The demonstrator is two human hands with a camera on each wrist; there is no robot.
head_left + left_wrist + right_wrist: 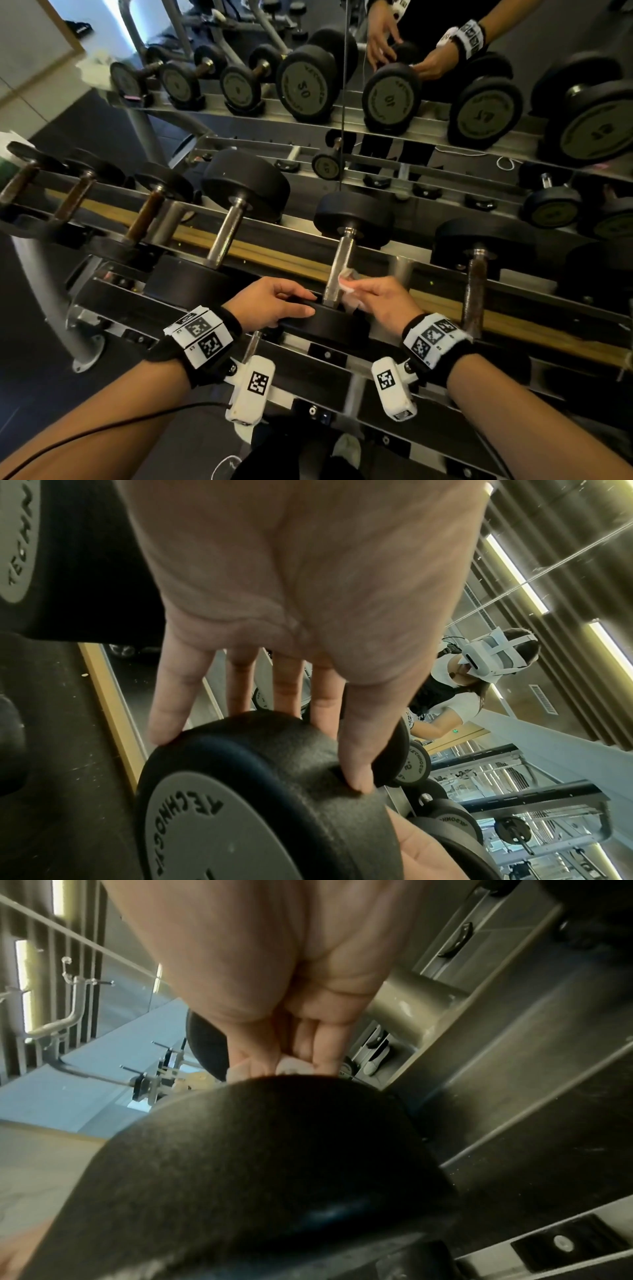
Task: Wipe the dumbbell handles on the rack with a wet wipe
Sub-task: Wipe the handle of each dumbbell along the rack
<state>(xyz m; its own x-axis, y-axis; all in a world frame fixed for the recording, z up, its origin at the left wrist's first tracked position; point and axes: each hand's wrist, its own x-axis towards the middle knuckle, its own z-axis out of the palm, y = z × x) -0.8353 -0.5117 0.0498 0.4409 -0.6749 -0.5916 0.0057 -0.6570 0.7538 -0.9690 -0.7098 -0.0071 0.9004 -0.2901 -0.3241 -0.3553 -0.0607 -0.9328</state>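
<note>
A big metal rack point(342, 363) fills the head view, with a mirror point(445, 20) behind it from 10 to 2 o'clock. Black dumbbells sit in a row on the rack. The one in the middle, the dumbbell point(352, 214), has a shiny silver handle point(337, 267) that points up toward 12 o'clock. Its near black end point(329, 320) is close to the person, just below the middle of the view. To its right, at 3 o'clock, a rusty handle point(474, 291) stands on the next dumbbell.

The left hand point(270, 303) lies over the near black end. Its fingers point(356, 737) are fairly straight and spread, pressing on the round rubber edge, with the thumb below.

The right hand point(383, 301) is just right of the silver handle. Its fingers are curled and pinch a small white wet wipe point(347, 281). The wipe touches the low part of the handle on its right side.
</note>
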